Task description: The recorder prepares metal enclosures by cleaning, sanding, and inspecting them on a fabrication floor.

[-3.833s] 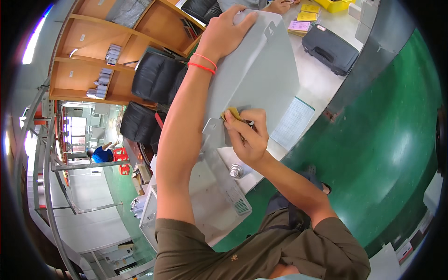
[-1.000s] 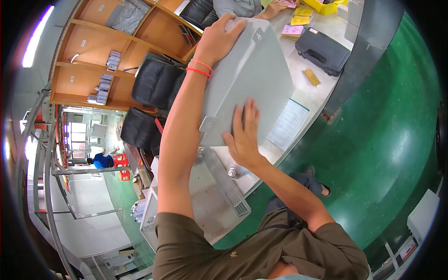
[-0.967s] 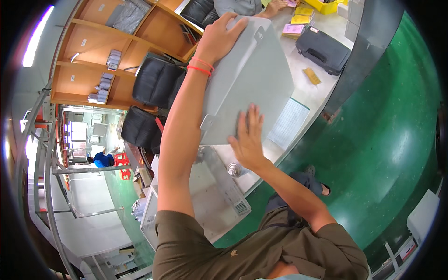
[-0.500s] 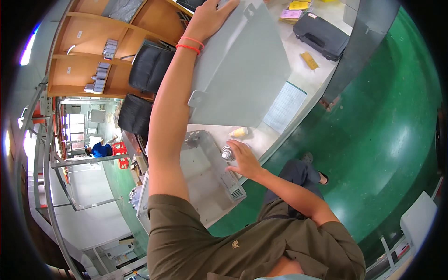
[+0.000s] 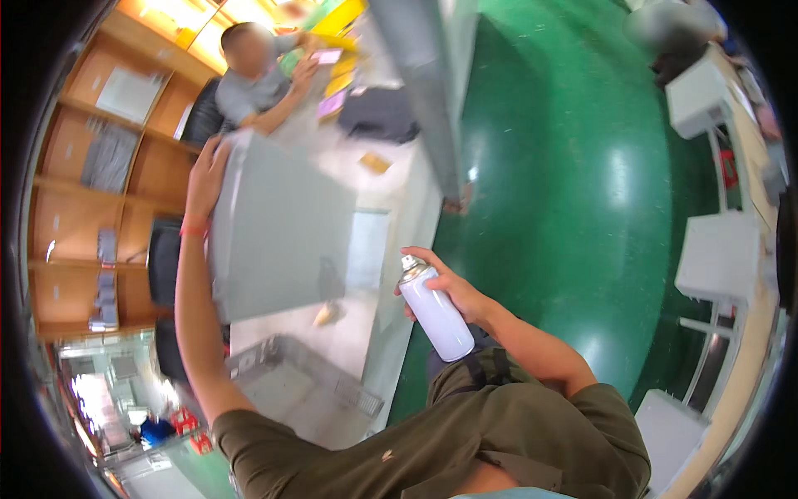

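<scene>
My left hand (image 5: 206, 179) grips the top edge of the grey panel (image 5: 278, 229), holding it tilted up over the bench (image 5: 366, 249). My right hand (image 5: 453, 291) is wrapped around a white spray can (image 5: 435, 312), lifted clear, nozzle up. I judge spraying hasn't begun; the panel looks bare.

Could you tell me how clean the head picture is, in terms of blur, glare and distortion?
Head view: motion blur smears the far worktable; the spray can in the right hand stays fairly sharp; glare streaks the green floor; fisheye bends the shelves.
</scene>
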Demonstrator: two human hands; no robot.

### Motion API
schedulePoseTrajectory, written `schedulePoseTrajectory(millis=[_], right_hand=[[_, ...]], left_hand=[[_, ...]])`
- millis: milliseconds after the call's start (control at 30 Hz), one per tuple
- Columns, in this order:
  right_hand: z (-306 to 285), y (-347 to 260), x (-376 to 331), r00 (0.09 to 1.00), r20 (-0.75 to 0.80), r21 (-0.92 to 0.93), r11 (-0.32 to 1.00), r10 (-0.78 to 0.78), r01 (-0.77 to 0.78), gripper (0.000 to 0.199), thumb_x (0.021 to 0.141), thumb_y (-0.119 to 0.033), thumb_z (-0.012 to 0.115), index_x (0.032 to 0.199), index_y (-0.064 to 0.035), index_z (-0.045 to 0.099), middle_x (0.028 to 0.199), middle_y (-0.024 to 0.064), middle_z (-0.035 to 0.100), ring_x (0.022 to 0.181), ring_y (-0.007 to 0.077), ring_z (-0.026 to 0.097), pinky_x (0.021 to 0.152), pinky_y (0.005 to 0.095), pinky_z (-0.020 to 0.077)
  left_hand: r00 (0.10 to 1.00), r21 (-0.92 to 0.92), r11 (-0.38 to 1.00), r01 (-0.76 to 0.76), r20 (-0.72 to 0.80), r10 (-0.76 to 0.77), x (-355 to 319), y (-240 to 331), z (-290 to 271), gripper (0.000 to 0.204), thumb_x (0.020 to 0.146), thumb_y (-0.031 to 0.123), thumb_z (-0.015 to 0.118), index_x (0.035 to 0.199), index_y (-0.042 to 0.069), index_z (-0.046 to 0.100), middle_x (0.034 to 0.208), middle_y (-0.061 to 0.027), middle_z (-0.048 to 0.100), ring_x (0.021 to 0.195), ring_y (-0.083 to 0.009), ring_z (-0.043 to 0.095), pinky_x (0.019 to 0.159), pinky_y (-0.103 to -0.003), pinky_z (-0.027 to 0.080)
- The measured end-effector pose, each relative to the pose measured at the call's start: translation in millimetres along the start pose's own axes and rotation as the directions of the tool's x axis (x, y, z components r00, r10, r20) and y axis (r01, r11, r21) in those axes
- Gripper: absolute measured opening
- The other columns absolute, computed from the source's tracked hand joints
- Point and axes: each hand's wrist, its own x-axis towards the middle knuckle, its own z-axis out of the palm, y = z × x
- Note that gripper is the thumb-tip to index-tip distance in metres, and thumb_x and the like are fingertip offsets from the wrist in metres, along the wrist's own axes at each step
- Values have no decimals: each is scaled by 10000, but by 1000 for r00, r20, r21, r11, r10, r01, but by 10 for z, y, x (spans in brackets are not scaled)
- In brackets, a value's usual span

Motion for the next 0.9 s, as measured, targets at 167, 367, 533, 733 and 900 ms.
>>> schedulePoseTrajectory(millis=[167, 367, 533, 733, 900], right_hand=[[50, -722, -778, 808, -250, 50, 826, -534, 561, 718, 971, -384, 692, 1565, -253, 310, 1192, 197, 632, 1058, 316, 684, 887, 468, 607], [-514, -1337, -1691, 619, -505, 163, 637, -602, 753, 518, 982, -326, 641, 1420, -141, 435, 1212, 228, 625, 1090, 374, 672, 962, 484, 589], [-906, -1377, -2627, 544, -589, 232, 520, -598, 822, 545, 932, -240, 691, 1399, -94, 452, 1213, 220, 616, 1239, 436, 624, 1061, 575, 514], [-1078, -1577, -3359, 343, -693, 91, 394, -634, 914, 579, 904, -275, 786, 1375, -133, 480, 1126, 171, 625, 1024, 336, 674, 1034, 542, 554], [-890, -1824, -3730, 285, -695, 175, 229, -660, 958, 550, 892, -193, 782, 1331, -28, 495, 1172, 206, 627, 1238, 424, 605, 1135, 633, 461]], left_hand=[[996, -190, 982, 7, 88, 10, -19, 356, -63, 543, 1101, 342, 490, 1498, -30, 496, 1546, -163, 520, 1438, -271, 467, 1210, -353, 314], [986, 17, 997, 69, 152, -71, 149, -354, -101, 559, 1119, 342, 428, 1512, -56, 438, 1565, -227, 465, 1468, -335, 419, 1227, -381, 287], [952, 178, 977, 116, 261, -161, 507, -86, 104, 541, 1111, 278, 413, 1544, -45, 400, 1610, -221, 410, 1492, -339, 386, 1241, -402, 276], [941, 320, 937, 137, 252, -224, 609, 184, 211, 531, 1090, 234, 420, 1549, -31, 395, 1609, -221, 407, 1488, -357, 386, 1234, -417, 290], [948, 397, 912, 107, 237, -215, 762, 286, 311, 528, 1073, 197, 425, 1554, -18, 391, 1609, -221, 405, 1485, -372, 387, 1229, -430, 302]])
